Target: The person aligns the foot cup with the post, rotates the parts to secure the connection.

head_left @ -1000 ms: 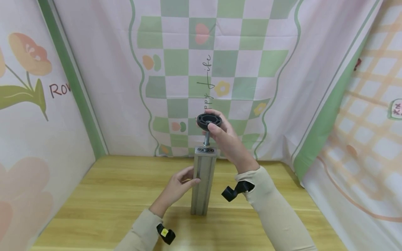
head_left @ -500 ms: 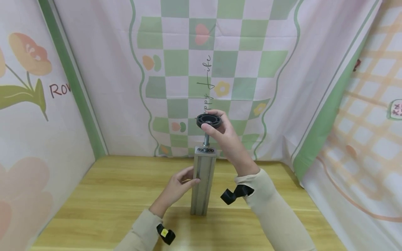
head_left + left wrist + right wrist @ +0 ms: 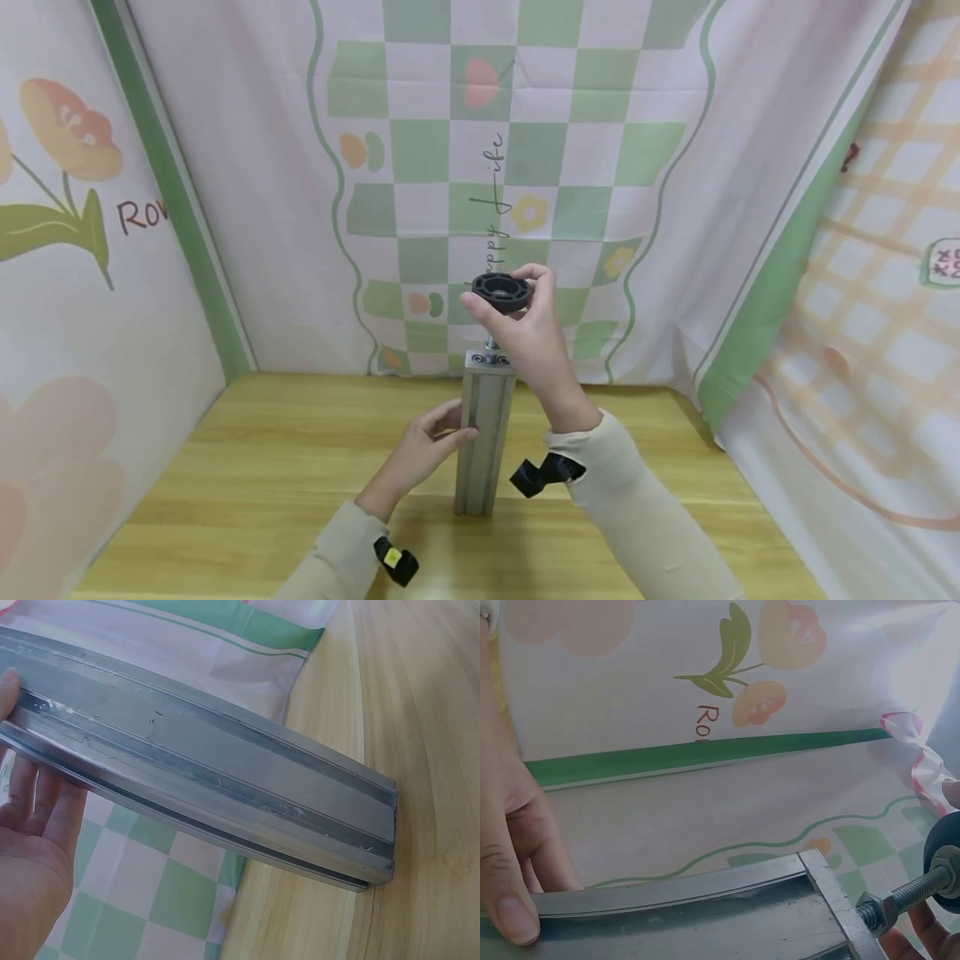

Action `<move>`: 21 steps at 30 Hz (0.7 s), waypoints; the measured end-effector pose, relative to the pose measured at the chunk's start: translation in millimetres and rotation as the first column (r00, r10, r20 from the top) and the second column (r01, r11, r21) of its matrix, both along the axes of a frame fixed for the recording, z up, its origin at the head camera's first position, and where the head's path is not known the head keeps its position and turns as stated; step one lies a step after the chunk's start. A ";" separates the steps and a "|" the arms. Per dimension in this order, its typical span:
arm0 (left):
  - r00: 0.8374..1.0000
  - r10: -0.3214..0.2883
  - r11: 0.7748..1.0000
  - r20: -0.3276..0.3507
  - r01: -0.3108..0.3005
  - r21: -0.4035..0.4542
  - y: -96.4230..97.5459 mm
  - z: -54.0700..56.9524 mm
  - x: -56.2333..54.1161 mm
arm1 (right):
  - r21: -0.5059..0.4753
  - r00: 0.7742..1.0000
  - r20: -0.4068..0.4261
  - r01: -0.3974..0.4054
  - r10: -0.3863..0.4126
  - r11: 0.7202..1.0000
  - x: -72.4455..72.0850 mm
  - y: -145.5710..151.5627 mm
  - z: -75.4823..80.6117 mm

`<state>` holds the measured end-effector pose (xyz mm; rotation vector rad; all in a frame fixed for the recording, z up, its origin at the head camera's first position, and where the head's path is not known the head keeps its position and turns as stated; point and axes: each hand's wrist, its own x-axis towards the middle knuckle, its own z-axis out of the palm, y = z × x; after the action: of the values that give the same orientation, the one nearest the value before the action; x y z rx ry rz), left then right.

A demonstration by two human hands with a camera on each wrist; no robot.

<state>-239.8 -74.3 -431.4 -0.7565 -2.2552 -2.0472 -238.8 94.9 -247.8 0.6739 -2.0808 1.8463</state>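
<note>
A grey aluminium profile stands upright on the wooden table, its lower end on the boards in the left wrist view. My left hand grips its side about midway up, thumb on the near face and fingers behind. From the top end plate a threaded bolt with a hex nut rises to a round black leveling foot. My right hand holds that foot by its rim, thumb on the left side and fingers at the back right. The hand covers part of the bolt in the head view.
The wood-grain table spreads around the profile. A checkered fabric backdrop hangs close behind it, with patterned cloth walls on the left and right. Each wrist wears a black camera mount.
My right hand has turned round the leveling foot, its thumb sliding from the front to the left side and the wrist shifting left. The left hand and profile stay put.
</note>
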 end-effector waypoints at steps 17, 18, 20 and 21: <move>1.000 0.021 1.000 0.011 -0.021 -0.001 0.7 -0.5 1.6 | -0.099 0.968 -0.138 -0.223 0.209 0.970 -18.2 17.5 -9.7; 1.000 0.020 1.000 0.011 -0.020 -0.001 0.6 -0.3 1.7 | -0.110 0.954 -0.121 -0.289 0.276 0.951 -20.9 19.2 -9.9; 1.000 0.019 1.000 0.009 -0.019 -0.002 0.6 0.1 1.6 | -0.131 0.911 -0.081 -0.411 0.404 0.902 -25.1 22.0 -9.7; 1.000 0.019 1.000 0.005 -0.019 -0.001 0.5 0.2 1.6 | -0.151 0.886 -0.058 -0.464 0.461 0.873 -26.9 23.0 -9.6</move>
<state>-238.2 -73.8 -431.2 -0.7280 -2.2575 -2.0425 -265.6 117.9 -257.4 1.2284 -1.8377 2.2092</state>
